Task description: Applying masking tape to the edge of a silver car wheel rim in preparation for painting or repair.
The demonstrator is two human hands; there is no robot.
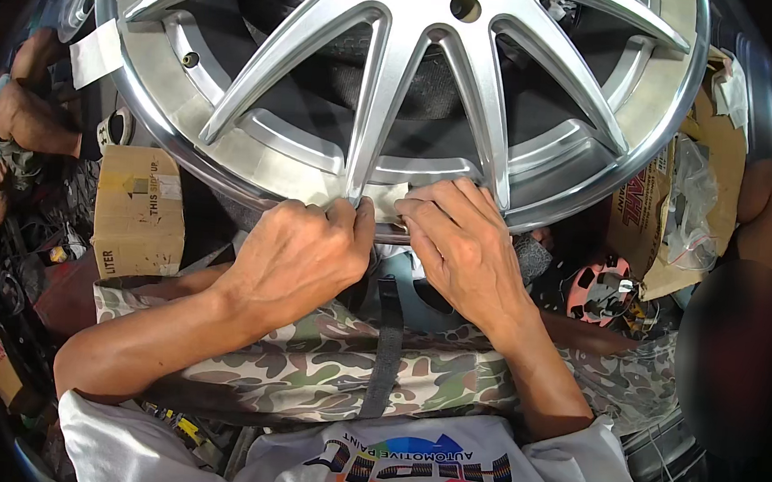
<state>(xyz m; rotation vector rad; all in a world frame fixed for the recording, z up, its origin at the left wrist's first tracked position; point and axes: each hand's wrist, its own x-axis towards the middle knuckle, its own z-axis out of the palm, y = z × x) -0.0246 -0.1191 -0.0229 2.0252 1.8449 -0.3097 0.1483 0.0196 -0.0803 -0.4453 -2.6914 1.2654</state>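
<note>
A silver multi-spoke alloy wheel [432, 63] lies before me, with pale masking tape [290, 174] along much of the inside of its polished lip. At the near edge, a short piece of tape [386, 197] shows between my hands, close to a spoke's end. My left hand [301, 255] is curled over the lip, its thumb and forefinger pressed together on the tape. Beside the piece's right end, my right hand [463, 243] bends its fingers over the lip and pinches at the tape edge. Both palms and some fingertips are hidden. Right of my right hand, the lip shows bare metal.
A cardboard box [139, 214] stands left of the wheel. On the right are an opened carton [691, 195] with clear plastic and a pink reel-like object [601, 289]. A paper piece [97, 53] hangs at the wheel's left edge. Another person's legs [40, 102] are at far left.
</note>
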